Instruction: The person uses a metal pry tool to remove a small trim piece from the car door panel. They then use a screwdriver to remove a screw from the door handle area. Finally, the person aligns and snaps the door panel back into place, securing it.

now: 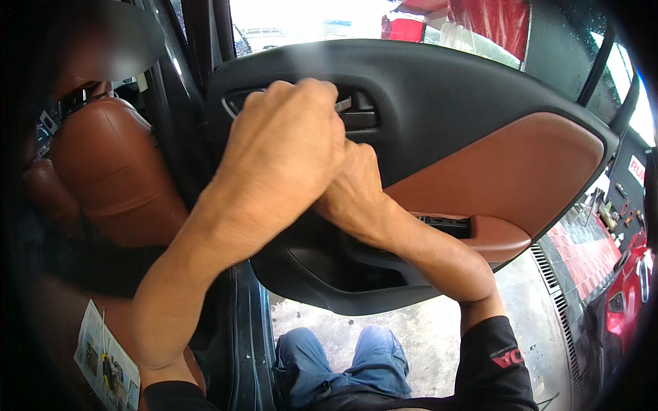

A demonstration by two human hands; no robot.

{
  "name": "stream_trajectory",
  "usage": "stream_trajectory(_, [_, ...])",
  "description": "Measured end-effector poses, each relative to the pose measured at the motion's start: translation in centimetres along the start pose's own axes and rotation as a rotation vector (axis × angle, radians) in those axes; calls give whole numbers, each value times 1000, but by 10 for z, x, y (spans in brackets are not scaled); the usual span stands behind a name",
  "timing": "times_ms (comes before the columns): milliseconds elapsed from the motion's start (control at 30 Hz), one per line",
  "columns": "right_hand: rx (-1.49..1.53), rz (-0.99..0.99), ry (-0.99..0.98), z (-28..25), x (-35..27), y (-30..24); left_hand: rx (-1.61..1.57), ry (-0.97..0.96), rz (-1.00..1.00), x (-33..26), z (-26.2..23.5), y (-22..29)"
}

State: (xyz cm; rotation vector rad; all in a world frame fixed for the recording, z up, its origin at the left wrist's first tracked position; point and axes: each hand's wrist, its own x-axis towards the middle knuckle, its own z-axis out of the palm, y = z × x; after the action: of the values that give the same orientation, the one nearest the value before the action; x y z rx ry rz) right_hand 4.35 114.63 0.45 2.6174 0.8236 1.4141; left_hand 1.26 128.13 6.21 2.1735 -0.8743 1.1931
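My left hand (288, 137) is curled into a fist before the inner door handle recess (361, 122) of an open car door. Just below and to its right, my right hand (356, 185) is closed too, partly covered by the left one. The two hands touch or overlap, and my forearms converge on them. Whatever they grip, if anything, is hidden behind the knuckles. The door panel (439, 89) is black with a brown leather insert (534, 164). Below the right wrist area, the armrest (504, 236) has an opening (445, 222) with dark parts inside.
Brown leather seats (110, 164) lie to the left, with a printed paper (106, 363) on the near one. Under the door is a wet concrete floor (425, 342) with a drain grate (555, 301). A red vehicle (624, 294) stands at the far right.
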Motion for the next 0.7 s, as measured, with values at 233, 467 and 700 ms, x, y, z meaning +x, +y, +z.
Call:
stream_trajectory(233, [26, 101, -65, -5, 1, 3, -17, -38, -63, 5, 2, 18])
stream_trajectory(467, [465, 205, 196, -16, -27, 0, 83, -74, -41, -7, -2, 50])
stream_trajectory(700, [546, 204, 347, -39, -28, 39, 250, 32, -153, -3, 34, 73])
